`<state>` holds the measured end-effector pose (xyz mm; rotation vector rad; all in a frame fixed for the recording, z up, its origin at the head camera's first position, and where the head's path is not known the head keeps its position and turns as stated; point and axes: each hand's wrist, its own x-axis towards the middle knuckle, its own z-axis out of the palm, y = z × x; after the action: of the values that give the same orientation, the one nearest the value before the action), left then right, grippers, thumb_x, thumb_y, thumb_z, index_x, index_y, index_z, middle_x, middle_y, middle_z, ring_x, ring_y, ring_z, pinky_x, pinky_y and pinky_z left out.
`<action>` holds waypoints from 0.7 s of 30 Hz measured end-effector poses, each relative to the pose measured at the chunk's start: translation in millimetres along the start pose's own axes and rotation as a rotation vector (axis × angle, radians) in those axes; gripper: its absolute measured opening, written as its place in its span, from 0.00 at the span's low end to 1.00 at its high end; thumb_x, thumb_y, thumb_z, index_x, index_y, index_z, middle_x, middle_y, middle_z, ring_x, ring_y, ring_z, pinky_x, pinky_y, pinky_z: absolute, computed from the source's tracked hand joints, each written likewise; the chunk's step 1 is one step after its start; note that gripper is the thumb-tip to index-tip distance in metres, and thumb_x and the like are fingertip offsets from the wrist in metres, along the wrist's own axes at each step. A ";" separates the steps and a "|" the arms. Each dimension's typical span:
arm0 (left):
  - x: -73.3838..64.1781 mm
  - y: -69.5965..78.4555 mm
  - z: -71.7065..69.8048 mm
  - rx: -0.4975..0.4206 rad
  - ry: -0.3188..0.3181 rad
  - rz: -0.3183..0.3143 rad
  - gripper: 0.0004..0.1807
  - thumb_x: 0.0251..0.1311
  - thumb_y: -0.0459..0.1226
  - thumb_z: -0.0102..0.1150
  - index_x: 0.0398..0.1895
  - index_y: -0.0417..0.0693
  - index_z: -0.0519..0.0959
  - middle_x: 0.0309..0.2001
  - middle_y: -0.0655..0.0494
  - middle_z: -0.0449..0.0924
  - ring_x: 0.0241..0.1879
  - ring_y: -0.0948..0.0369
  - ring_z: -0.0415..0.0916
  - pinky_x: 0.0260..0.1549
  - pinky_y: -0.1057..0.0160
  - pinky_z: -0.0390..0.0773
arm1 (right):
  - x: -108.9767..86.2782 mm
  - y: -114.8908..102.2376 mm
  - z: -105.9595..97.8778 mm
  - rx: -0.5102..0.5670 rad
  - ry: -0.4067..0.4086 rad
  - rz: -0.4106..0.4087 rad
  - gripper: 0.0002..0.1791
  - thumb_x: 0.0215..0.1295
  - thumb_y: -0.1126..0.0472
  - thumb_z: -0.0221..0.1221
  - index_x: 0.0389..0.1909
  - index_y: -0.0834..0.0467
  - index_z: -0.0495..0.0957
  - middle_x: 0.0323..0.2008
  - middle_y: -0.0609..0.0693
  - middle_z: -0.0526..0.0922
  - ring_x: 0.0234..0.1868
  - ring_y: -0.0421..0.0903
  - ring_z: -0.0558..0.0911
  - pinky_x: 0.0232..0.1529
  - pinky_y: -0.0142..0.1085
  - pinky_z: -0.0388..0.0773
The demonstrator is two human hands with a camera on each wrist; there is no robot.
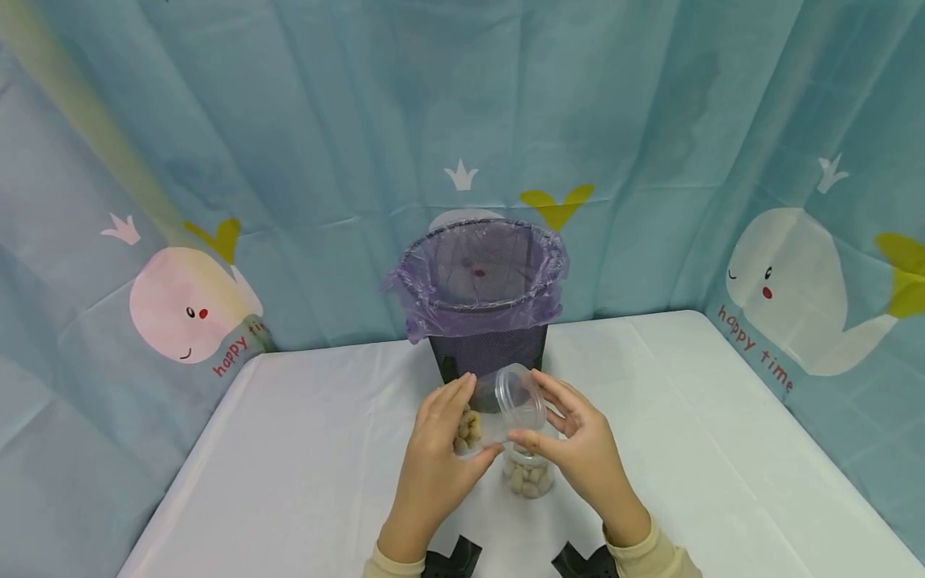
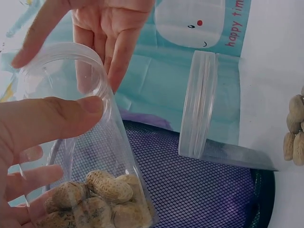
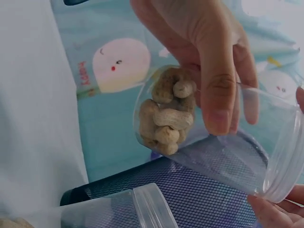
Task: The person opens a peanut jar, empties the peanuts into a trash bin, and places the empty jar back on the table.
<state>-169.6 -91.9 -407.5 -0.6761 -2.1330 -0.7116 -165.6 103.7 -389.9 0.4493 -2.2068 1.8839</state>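
Both hands hold a clear plastic jar (image 1: pixel 490 424) tilted on its side above the table. Peanuts (image 3: pixel 167 121) lie at its base end, towards the left. My left hand (image 1: pixel 433 457) grips the body, the thumb on one side and fingers on the other. Around the wide round end (image 2: pixel 64 51), my right hand (image 1: pixel 581 445) has its thumb and fingers on opposite sides. Whether a lid sits on that end I cannot tell. A second clear jar (image 1: pixel 530 480) with peanuts stands upright on the table just below the right hand, a clear lid (image 2: pixel 197 104) on top.
Behind the hands stands a dark mesh bin (image 1: pixel 499 351), lined with a purple plastic bag (image 1: pixel 473 321) folded over its rim. A white cloth covers the table (image 1: pixel 311 457). Blue curtains (image 1: pixel 347 160) with whale prints hang at the back and both sides.
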 end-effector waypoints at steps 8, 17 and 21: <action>-1.0 -1.3 -1.2 -0.006 -0.013 -0.002 0.53 0.26 0.35 0.87 0.65 0.39 0.73 0.62 0.46 0.78 0.61 0.49 0.73 0.57 0.53 0.81 | -2.6 -0.9 4.1 -0.057 0.023 -0.034 0.37 0.56 0.63 0.71 0.68 0.61 0.70 0.66 0.57 0.74 0.65 0.56 0.75 0.60 0.51 0.79; -0.7 0.0 -2.2 -0.062 -0.021 -0.024 0.53 0.26 0.35 0.87 0.65 0.39 0.73 0.62 0.48 0.78 0.60 0.51 0.73 0.56 0.54 0.82 | -1.3 3.9 -0.7 -0.080 -0.001 -0.086 0.37 0.55 0.64 0.72 0.68 0.57 0.71 0.66 0.53 0.76 0.67 0.46 0.74 0.60 0.40 0.80; -0.8 -0.2 -1.6 -0.055 -0.031 -0.025 0.54 0.27 0.36 0.87 0.66 0.40 0.71 0.63 0.47 0.77 0.61 0.50 0.73 0.57 0.53 0.82 | -0.3 5.6 -1.6 -0.072 -0.011 -0.076 0.39 0.54 0.64 0.72 0.69 0.56 0.71 0.66 0.51 0.75 0.67 0.37 0.72 0.60 0.36 0.79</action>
<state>-168.5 -93.3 -407.3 -0.6955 -2.1606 -0.7799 -167.4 106.0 -395.0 0.5241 -2.2231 1.7612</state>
